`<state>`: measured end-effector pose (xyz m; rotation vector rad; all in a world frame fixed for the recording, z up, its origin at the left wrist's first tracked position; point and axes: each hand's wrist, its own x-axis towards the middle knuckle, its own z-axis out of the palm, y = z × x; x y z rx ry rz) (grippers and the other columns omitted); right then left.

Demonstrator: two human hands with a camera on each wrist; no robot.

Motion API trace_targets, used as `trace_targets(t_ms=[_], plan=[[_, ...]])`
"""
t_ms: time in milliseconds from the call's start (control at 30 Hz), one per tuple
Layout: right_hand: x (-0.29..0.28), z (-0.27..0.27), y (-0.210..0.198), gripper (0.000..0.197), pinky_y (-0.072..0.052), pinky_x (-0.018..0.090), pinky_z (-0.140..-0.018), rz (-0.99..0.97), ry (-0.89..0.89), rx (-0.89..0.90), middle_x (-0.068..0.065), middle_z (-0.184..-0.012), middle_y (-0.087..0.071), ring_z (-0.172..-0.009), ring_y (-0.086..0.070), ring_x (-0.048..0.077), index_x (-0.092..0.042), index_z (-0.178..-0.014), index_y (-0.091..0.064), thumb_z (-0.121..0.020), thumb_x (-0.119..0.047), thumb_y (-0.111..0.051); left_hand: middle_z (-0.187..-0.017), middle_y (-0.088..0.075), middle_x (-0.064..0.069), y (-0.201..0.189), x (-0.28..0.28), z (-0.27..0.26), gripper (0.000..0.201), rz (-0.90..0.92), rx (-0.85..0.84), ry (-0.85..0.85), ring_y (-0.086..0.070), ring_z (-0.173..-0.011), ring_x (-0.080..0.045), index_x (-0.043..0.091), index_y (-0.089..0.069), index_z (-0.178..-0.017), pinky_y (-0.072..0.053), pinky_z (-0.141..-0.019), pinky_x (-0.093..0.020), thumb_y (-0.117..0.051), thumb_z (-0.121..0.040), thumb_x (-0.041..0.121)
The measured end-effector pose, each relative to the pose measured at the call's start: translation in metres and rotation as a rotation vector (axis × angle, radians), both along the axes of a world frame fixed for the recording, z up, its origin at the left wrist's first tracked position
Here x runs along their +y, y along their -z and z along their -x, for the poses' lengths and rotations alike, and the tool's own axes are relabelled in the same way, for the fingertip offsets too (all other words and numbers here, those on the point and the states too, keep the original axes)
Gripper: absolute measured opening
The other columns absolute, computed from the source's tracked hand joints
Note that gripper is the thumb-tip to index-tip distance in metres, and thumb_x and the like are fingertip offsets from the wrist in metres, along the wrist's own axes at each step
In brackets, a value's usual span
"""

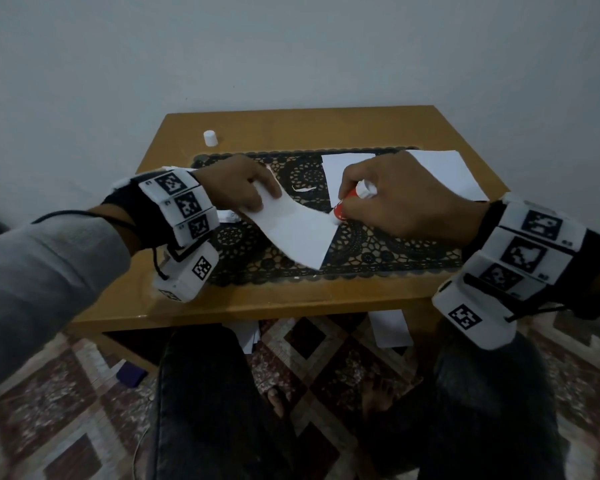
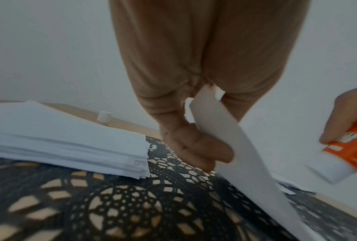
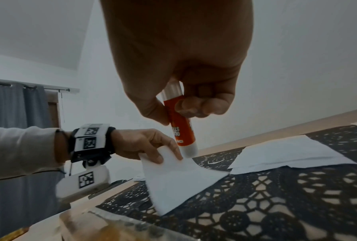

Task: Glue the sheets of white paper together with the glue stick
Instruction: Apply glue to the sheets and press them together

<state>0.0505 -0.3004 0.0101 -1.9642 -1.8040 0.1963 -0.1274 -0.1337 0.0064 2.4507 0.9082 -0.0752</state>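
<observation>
I am holding a sheet of white paper (image 1: pixel 293 230) by its left end with my left hand (image 1: pixel 238 188), thumb and fingers (image 3: pixel 169 146) pinching it so that end is lifting off the black lace mat (image 1: pixel 378 251) while the far right end is lying down on the mat. My right hand (image 1: pixel 395 199) is gripping the glue stick (image 3: pixel 179 124), fingers wrapped round its orange barrel, the white base poking up out of the fist. I am pointing the stick's lower end down at the right edge of the held sheet; from the head view it is touching the paper there. The stick is sitting just right of my left fingers. More white sheets (image 1: pixel 440 171) are lying at the back right of the mat, a stack of paper (image 2: pixel 70 143) is resting beside my left hand, and the white cap (image 1: pixel 210 137) is standing at the table's (image 1: pixel 257 306) back left.
</observation>
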Motion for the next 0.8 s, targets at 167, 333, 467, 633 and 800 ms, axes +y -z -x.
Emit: trace_targets(t_ms=[167, 333, 467, 633, 800], plan=[[0.017, -0.006, 0.005, 0.018, -0.032, 0.021, -0.054, -0.009, 0.027, -0.012, -0.002, -0.07, -0.06, -0.066, -0.051, 0.009, -0.016, -0.081, -0.072, -0.079, -0.034, -0.071, -0.132, -0.049, -0.007, 0.013, 0.002, 0.013, 0.042, -0.143, 0.133, -0.132, -0.049, -0.112, -0.024, 0.015, -0.057, -0.122, -0.04, -0.09, -0.031, -0.071, -0.083, 0.022], [0.037, -0.003, 0.012, 0.019, -0.033, 0.016, -0.054, -0.031, 0.038, 0.015, -0.001, -0.072, -0.06, -0.063, -0.047, 0.006, -0.013, -0.082, -0.073, -0.081, -0.032, -0.071, -0.13, -0.049, -0.005, 0.023, -0.006, 0.018, 0.051, -0.076, 0.236, -0.18, -0.05, -0.094, -0.019, 0.02, -0.052, -0.122, -0.046, -0.069, -0.027, -0.074, -0.079, 0.036], [0.056, 0.001, 0.022, 0.02, -0.04, 0.028, -0.059, 0.008, 0.018, 0.01, 0.006, -0.078, -0.065, -0.072, -0.056, 0.018, -0.01, -0.084, -0.071, -0.082, -0.03, -0.068, -0.125, -0.053, -0.006, 0.025, -0.012, 0.016, 0.055, -0.193, 0.312, -0.137, -0.05, -0.102, -0.023, 0.019, -0.051, -0.121, -0.039, -0.077, -0.029, -0.072, -0.078, 0.045], [0.075, -0.002, 0.034, 0.021, -0.048, 0.033, -0.076, 0.058, 0.05, -0.021, -0.002, -0.095, -0.059, -0.091, -0.059, 0.02, -0.012, -0.09, -0.069, -0.086, -0.032, -0.065, -0.127, -0.037, -0.012, 0.021, -0.016, 0.014, 0.066, -0.307, 0.385, -0.114, -0.045, -0.114, -0.032, 0.028, -0.051, -0.123, -0.044, -0.092, -0.041, -0.075, -0.068, 0.056], [0.075, -0.003, 0.034, 0.019, -0.048, 0.032, -0.072, 0.058, 0.039, -0.023, 0.0, -0.094, -0.062, -0.085, -0.059, 0.018, -0.013, -0.085, -0.069, -0.085, -0.032, -0.065, -0.134, -0.029, -0.012, 0.023, -0.024, 0.005, 0.069, -0.416, 0.355, 0.084, -0.025, -0.124, -0.034, 0.043, -0.038, -0.14, -0.039, -0.095, -0.044, -0.069, -0.079, 0.041]])
